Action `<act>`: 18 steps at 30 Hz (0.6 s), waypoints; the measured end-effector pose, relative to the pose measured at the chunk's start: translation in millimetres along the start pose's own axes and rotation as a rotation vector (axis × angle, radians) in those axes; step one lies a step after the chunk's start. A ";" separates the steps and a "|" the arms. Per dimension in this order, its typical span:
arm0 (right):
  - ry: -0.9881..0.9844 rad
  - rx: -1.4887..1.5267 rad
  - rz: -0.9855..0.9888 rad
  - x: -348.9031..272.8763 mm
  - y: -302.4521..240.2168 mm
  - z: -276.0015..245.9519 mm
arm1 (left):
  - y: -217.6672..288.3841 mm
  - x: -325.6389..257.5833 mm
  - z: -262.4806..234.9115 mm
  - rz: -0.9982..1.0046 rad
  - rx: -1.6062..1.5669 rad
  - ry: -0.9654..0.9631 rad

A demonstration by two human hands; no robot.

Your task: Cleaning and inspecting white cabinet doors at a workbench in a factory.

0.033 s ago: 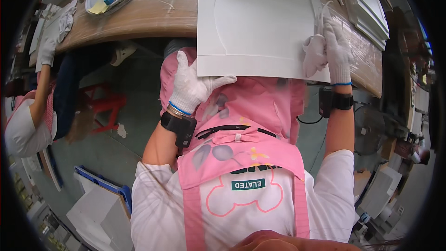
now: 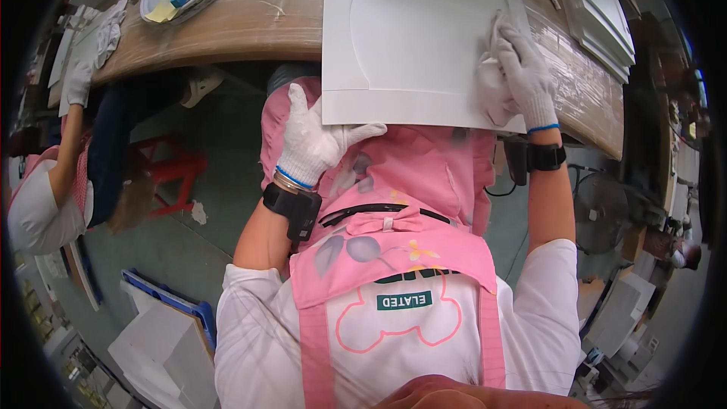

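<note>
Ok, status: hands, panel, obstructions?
White-gloved left hand at near corner of white rectangular panel. White-gloved right hand holding crumpled white cloth. Cloth partly covers panel's right side.

Under a pink apron point(image 2: 454, 261) with a bow point(image 2: 386, 223) and grey leaf prints point(image 2: 328, 255) is a short-sleeved white shirt point(image 2: 397, 367) with green-and-pink printing point(image 2: 404, 301). White gloves point(image 2: 309, 138) have blue hems point(image 2: 543, 128); wristbands point(image 2: 305, 218) are boxy and black.

The floor point(image 2: 227, 201) (greenish) bears a red stool point(image 2: 186, 182).
</note>
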State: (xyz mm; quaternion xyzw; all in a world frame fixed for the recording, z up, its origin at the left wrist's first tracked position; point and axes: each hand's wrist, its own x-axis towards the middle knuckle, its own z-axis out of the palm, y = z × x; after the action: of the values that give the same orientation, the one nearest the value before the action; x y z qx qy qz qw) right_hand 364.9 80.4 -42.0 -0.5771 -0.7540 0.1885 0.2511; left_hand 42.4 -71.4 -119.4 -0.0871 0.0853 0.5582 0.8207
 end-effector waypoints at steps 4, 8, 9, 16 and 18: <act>0.005 -0.471 -0.202 -10.1 -64.1 80.5 | -4.0 -0.2 5.4 0.034 0.063 0.006; -0.035 -0.237 -0.618 -53.6 -147.6 122.7 | 0.7 8.5 -11.9 0.061 -0.037 -0.006; -0.021 -0.252 -0.773 -61.2 -147.0 131.4 | -4.3 13.7 2.8 0.193 0.135 0.148; 0.225 -0.247 -0.617 -79.5 -21.6 25.8 | -2.3 4.8 2.7 0.074 0.178 0.117; 0.231 -0.404 -0.454 -96.1 44.8 -25.0 | -1.8 6.1 1.6 0.072 0.231 0.169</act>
State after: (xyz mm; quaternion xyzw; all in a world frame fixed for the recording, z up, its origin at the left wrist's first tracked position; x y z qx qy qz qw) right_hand 434.5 -0.7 -63.1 -0.4498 -0.8522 -0.0926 0.2507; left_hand 46.3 -66.1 -119.2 -0.0355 0.2208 0.5646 0.7945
